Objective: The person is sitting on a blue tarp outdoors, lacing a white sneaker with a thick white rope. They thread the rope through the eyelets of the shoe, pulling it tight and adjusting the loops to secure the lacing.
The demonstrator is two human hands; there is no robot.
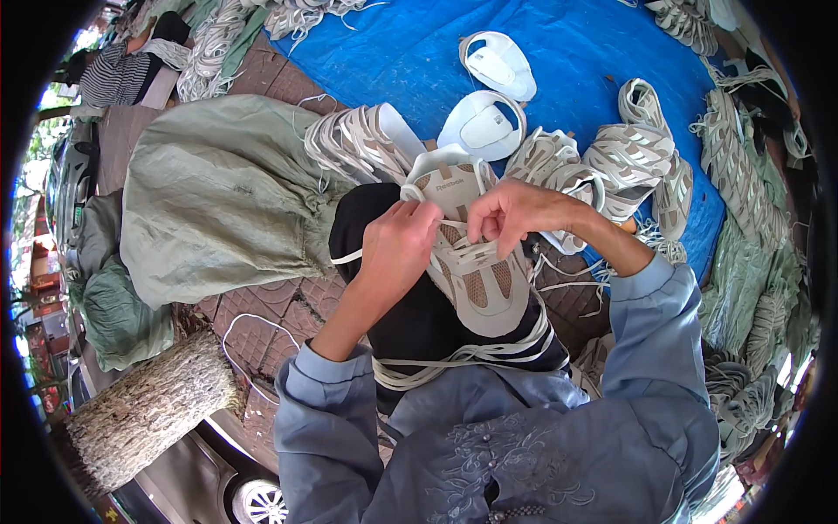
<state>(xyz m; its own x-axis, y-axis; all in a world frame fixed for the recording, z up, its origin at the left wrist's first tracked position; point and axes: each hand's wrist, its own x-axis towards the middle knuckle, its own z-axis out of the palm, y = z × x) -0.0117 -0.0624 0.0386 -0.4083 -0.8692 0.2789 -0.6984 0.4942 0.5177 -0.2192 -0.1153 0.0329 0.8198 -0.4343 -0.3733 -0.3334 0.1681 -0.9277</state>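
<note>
Shoe upper (480, 286): lace (476, 256) partly threaded; top rows seemingly left.
Left hand (401, 240): fingers closed, hold hidden.
Right hand (524, 214): fingers curled, apparently pinching lace.

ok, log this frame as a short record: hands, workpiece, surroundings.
left hand: closed on a pale lace
right hand: over the lacing; grip unclear
workpiece: beige shoe upper, toe toward the person
lap: loose laces draped across dark trousers
left side: grey-green sack
ahead: blue tarp, more uppers on it
</note>
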